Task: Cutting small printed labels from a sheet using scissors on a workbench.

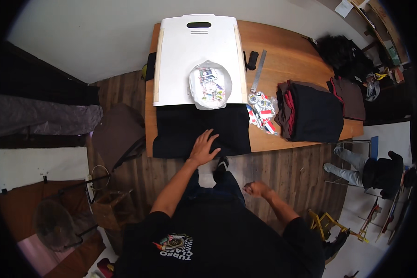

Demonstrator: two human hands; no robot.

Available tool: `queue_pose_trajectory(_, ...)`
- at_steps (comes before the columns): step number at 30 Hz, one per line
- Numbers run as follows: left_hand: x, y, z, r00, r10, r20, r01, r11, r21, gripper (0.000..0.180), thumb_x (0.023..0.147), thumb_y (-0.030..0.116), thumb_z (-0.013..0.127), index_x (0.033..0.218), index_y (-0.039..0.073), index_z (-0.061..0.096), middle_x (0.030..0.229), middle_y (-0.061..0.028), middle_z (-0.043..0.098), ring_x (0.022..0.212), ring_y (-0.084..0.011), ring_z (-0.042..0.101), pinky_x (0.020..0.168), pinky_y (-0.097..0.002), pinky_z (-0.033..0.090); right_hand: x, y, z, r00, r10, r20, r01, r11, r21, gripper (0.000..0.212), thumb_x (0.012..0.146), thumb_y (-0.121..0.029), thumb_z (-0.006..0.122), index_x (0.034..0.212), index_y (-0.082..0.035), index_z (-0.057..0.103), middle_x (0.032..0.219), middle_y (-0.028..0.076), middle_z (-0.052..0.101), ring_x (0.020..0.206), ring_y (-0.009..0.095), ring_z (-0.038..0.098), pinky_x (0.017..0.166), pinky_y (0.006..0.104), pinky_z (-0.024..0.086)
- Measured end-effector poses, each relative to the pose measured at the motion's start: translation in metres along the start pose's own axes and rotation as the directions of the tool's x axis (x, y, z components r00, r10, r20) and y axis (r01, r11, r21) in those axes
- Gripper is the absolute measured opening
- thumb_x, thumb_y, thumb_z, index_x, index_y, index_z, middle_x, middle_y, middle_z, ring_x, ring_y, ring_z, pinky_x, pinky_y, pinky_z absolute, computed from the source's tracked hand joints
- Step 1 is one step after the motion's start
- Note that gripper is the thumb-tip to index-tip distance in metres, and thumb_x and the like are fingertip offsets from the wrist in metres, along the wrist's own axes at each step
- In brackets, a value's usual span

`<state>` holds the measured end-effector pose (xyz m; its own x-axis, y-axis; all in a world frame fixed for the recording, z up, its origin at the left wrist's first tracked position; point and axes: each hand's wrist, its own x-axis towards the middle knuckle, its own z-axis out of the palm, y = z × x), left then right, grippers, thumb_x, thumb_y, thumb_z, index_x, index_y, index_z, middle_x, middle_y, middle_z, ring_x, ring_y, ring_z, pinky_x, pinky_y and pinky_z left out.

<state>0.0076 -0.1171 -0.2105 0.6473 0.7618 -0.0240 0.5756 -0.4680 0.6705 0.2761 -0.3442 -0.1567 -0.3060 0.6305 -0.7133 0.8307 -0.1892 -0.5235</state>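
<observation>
My left hand (203, 148) lies on the black cloth (176, 129) at the table's near edge, its fingers spread and nothing in them. The cloth, perhaps a folded garment, runs under a white board (176, 60) with a handle slot at its far end. On the near part of that board sits a round, whitish plastic bag (223, 78) with small colourful printed pieces inside. My right hand (258, 189) is curled up off the table, in front of my body on the right. What its fingers hold, if anything, is hidden.
Right of the board, the wooden table (292, 51) bears a steel ruler (259, 69), a small black item (252, 60), printed pieces in plastic (262, 113) and stacked dark garments (317, 111). A fan (55, 224) stands at lower left. Another person (380, 171) is at far right.
</observation>
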Motion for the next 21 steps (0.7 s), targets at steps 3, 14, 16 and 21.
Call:
queue_pose_trajectory(3, 0.035, 0.014, 0.035, 0.995, 0.094, 0.023, -0.094, 0.996, 0.007, 0.066, 0.094, 0.04, 0.064, 0.151, 0.014, 0.043, 0.162, -0.0182, 0.026, 0.15, -0.0404, 0.022, 0.122, -0.0524, 0.019, -0.034, 0.03, 0.039, 0.971, 0.031, -0.238, -0.001, 0.992, 0.126, 0.027, 0.097, -0.028, 0.058, 0.11, -0.009, 0.071, 0.103, 0.018, 0.07, 0.089, 0.034, 0.069, 0.079, 0.0417, 0.055)
queue_pose_trajectory(14, 0.02, 0.055, 0.108, 0.733, 0.653, 0.188, -0.611, 0.755, -0.238, 0.034, 0.09, 0.03, 0.071, 0.117, 0.009, 0.068, 0.134, -0.0147, 0.057, 0.124, -0.0342, 0.054, 0.106, -0.0486, 0.042, -0.057, 0.059, 0.03, 0.905, 0.27, -0.329, -0.156, 0.93, 0.333, 0.026, 0.098, -0.023, 0.058, 0.112, -0.004, 0.069, 0.095, 0.015, 0.071, 0.079, 0.023, 0.068, 0.075, 0.0343, 0.054)
queue_pose_trajectory(16, 0.061, 0.062, 0.083, 0.839, 0.543, 0.024, -0.54, 0.838, -0.082, 0.044, 0.096, 0.031, 0.063, 0.133, 0.008, 0.058, 0.148, -0.0187, 0.048, 0.138, -0.0368, 0.044, 0.116, -0.0502, 0.033, -0.059, 0.056, 0.027, 0.908, 0.311, -0.279, -0.185, 0.898, 0.399, 0.027, 0.097, -0.023, 0.06, 0.113, -0.004, 0.069, 0.093, 0.014, 0.072, 0.081, 0.021, 0.069, 0.075, 0.0334, 0.054)
queue_pose_trajectory(21, 0.053, 0.057, 0.112, 0.915, 0.389, 0.108, -0.401, 0.906, 0.135, 0.053, 0.098, 0.039, 0.057, 0.139, 0.007, 0.054, 0.155, -0.0201, 0.04, 0.148, -0.0379, 0.029, 0.122, -0.0502, 0.022, -0.065, 0.062, 0.049, 0.9, 0.388, -0.198, -0.235, 0.815, 0.529, 0.029, 0.096, -0.024, 0.059, 0.116, -0.006, 0.068, 0.102, 0.015, 0.073, 0.089, 0.027, 0.071, 0.083, 0.0375, 0.056)
